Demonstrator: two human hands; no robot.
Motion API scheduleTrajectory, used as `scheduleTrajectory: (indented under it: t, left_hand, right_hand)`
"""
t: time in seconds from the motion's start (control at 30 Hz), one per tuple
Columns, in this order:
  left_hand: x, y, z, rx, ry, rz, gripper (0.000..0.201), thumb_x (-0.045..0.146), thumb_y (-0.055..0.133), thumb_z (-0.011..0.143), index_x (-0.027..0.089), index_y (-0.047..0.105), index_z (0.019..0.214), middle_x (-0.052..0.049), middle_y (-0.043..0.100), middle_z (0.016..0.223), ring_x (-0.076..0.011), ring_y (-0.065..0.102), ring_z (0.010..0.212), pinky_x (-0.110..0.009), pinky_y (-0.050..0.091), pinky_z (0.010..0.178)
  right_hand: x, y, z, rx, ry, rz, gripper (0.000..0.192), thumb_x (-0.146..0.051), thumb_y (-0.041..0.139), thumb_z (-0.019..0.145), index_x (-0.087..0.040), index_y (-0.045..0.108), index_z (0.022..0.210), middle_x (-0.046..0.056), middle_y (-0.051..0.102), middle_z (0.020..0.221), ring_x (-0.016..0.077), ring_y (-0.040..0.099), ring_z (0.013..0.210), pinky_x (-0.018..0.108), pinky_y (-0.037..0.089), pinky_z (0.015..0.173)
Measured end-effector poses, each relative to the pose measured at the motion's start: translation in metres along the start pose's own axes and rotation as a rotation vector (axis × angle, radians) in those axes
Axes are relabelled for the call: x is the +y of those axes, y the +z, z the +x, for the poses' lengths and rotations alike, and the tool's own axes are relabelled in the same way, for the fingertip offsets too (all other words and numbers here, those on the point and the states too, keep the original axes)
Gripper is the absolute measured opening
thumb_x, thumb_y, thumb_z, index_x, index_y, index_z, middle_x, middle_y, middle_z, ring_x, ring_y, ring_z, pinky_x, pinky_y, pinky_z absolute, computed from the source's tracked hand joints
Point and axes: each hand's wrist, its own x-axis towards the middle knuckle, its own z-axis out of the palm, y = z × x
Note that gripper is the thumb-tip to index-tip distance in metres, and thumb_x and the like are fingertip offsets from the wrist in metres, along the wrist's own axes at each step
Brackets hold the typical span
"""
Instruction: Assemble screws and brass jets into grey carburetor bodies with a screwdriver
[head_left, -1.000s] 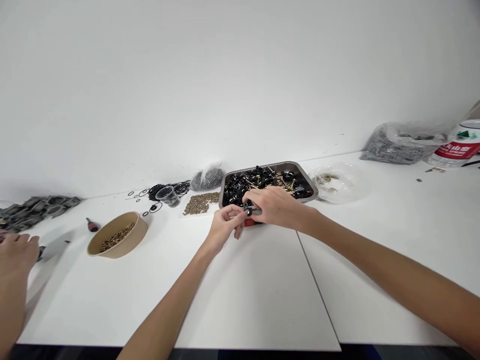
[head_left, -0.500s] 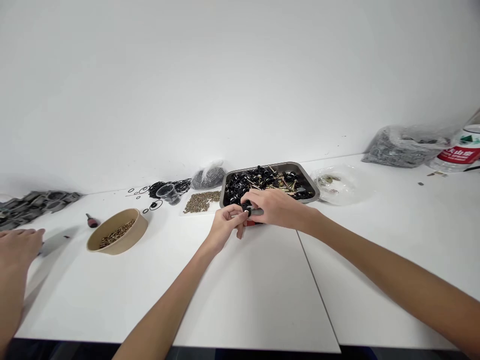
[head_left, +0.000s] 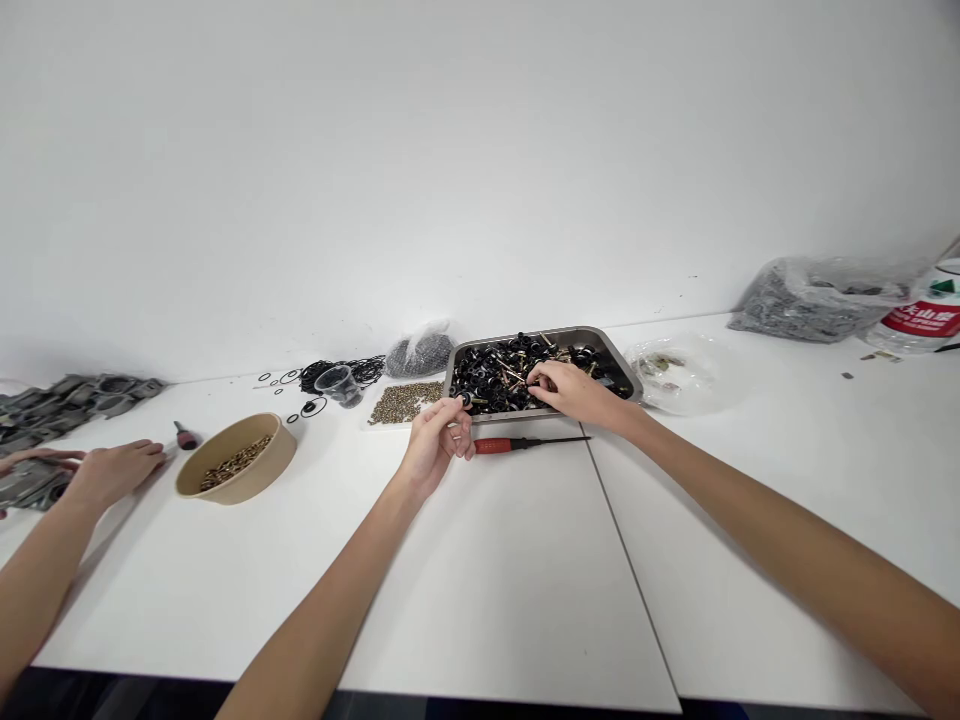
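My left hand [head_left: 437, 440], in front of the tray's left corner, pinches a small round black part [head_left: 466, 400] with a pale ring on its end; the fingers cover the rest of it. My right hand [head_left: 574, 392] is over the metal tray [head_left: 628, 372], fingers curved and slightly apart among the loose pieces, with nothing visible in its grip. Black fittings [head_left: 480, 375] and brass-coloured bolts fill the tray. A red-handled screwdriver [head_left: 493, 446] lies on the table just in front of it, its shaft pointing right.
At left, another person's hand [head_left: 120, 472] is beside a grey metal casting [head_left: 34, 482]. A tan bowl [head_left: 277, 465] holds small brass-coloured pieces. Behind are a clear cup [head_left: 341, 385], black rings and a bag [head_left: 420, 352]. Plastic bags [head_left: 817, 300] lie to the right.
My right hand has left the part at my left hand and moved right, over the tray. My left hand has shifted slightly left, uncovering the screwdriver. The other person's hand has moved right.
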Motion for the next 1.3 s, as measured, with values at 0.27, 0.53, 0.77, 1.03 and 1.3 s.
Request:
scheduleTrajectory:
  t: [0.27,0.53,0.77,1.03,1.3]
  left_hand:
    - [-0.0015,0.0016,-0.0004,0.011,-0.028,0.014,0.033,0.042,0.074,0.075,0.015,0.057,0.082,0.005,0.052,0.055,-0.0070,0.039,0.037,-0.026,0.040,0.040]
    - [-0.0020,0.0036,-0.0004,0.019,-0.042,0.030,0.034,0.043,0.074,0.075,0.015,0.056,0.079,0.004,0.052,0.056,-0.0072,0.039,0.038,-0.026,0.041,0.040]
    - [-0.0048,0.0065,-0.0022,-0.003,-0.060,0.044,0.034,0.042,0.073,0.076,0.016,0.052,0.072,0.004,0.051,0.057,-0.0078,0.040,0.038,-0.027,0.040,0.040]
    - [-0.0040,0.0063,-0.0031,-0.014,-0.071,0.048,0.036,0.043,0.073,0.076,0.016,0.051,0.069,0.004,0.050,0.056,-0.0072,0.040,0.038,-0.026,0.040,0.040]
    - [-0.0045,0.0075,-0.0029,-0.005,-0.055,0.048,0.032,0.041,0.073,0.076,0.016,0.053,0.074,0.004,0.052,0.057,-0.0075,0.039,0.038,-0.027,0.041,0.040]
  right_hand:
    - [-0.0031,0.0002,-0.0041,0.011,0.035,-0.074,0.021,-0.031,0.045,0.095,-0.018,0.059,0.103,0.007,0.053,0.107,0.0185,0.055,0.095,0.032,0.041,0.084]
    - [-0.0023,0.0002,-0.0053,-0.013,0.057,-0.081,0.023,-0.026,0.037,0.098,-0.020,0.058,0.106,0.007,0.051,0.108,0.0193,0.055,0.099,0.034,0.042,0.089]
    - [0.0030,0.0025,-0.0045,-0.013,0.051,-0.090,0.028,-0.012,0.035,0.092,-0.019,0.058,0.108,0.007,0.051,0.108,0.0192,0.055,0.097,0.032,0.044,0.087]
    - [0.0012,0.0013,-0.0036,-0.013,0.041,-0.098,0.026,-0.013,0.036,0.092,-0.018,0.058,0.107,0.008,0.051,0.107,0.0194,0.054,0.095,0.032,0.043,0.085]
    - [0.0028,0.0012,-0.0038,-0.023,0.047,-0.080,0.028,-0.011,0.037,0.090,-0.019,0.058,0.107,0.007,0.051,0.106,0.0187,0.055,0.091,0.032,0.043,0.083]
